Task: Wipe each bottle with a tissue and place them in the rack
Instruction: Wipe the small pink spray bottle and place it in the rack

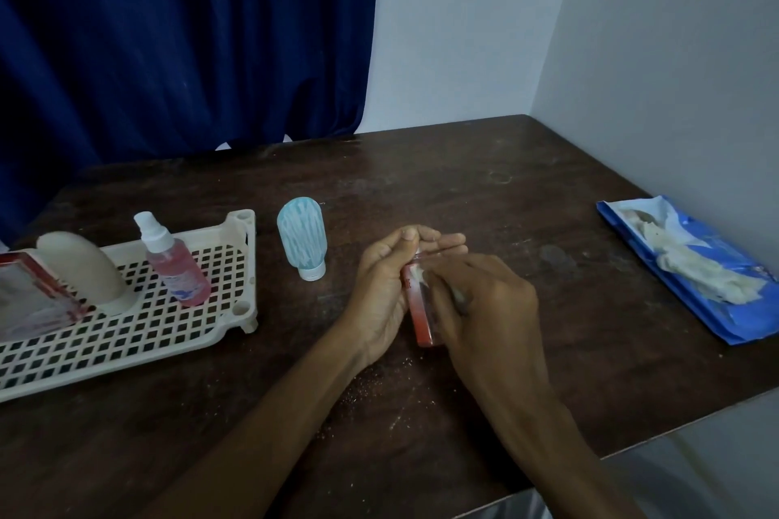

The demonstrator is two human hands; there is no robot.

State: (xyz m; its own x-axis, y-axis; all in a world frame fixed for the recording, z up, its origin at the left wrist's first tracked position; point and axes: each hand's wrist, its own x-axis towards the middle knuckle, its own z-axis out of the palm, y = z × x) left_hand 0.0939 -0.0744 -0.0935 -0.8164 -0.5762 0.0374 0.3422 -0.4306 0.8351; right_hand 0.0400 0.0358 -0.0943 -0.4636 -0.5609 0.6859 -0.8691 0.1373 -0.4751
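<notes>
Dark scuffed tabletop (442, 181) in white-walled corner, blue curtain (168, 34) behind. Fingers of left hand (379, 287) curl round red bottle (421, 324); right hand (489, 299) pinches tissue (420, 276) against it.

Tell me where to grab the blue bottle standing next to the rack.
Take the blue bottle round the middle of its wide body, fingers coming from the right. It stands upside down on its small white cap, so a low grip would likely tip it, and the rack stands to its left.

No text can be read; print on the red bottle (419, 320) is blurred.
</notes>
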